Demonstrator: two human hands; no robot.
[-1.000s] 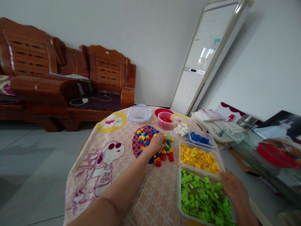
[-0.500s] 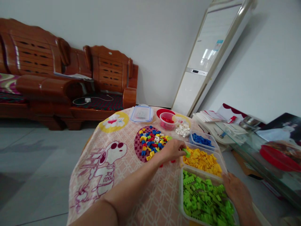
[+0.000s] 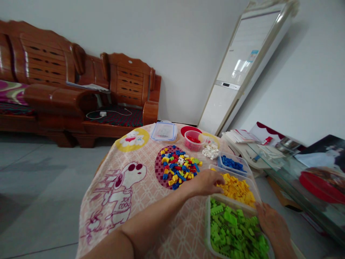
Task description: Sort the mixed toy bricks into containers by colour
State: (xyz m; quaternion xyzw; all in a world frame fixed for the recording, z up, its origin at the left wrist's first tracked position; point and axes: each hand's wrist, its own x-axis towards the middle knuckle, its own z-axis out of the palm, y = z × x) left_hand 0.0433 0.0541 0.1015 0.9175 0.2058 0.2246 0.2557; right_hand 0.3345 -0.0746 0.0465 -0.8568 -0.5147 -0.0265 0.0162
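My left hand hovers at the left edge of the clear plastic container of yellow building blocks, thumb and fingers apart, with no block visible between them. A light green building block shows brighter than its neighbours in the container of green building blocks, just below that hand. My right hand grips the right side of the green blocks' plastic container, near the corner where it meets the yellow one. Mixed coloured blocks lie in a loose pile left of my left hand.
Behind stand a container of blue blocks, a pile of white blocks, a round tub with red blocks and a clear lidded box. A glass table borders the right; a wooden sofa stands back left.
My left hand has moved down and slightly right, letting go of the green block it held. My right hand stays at the container's side. The camera view has shifted slightly.
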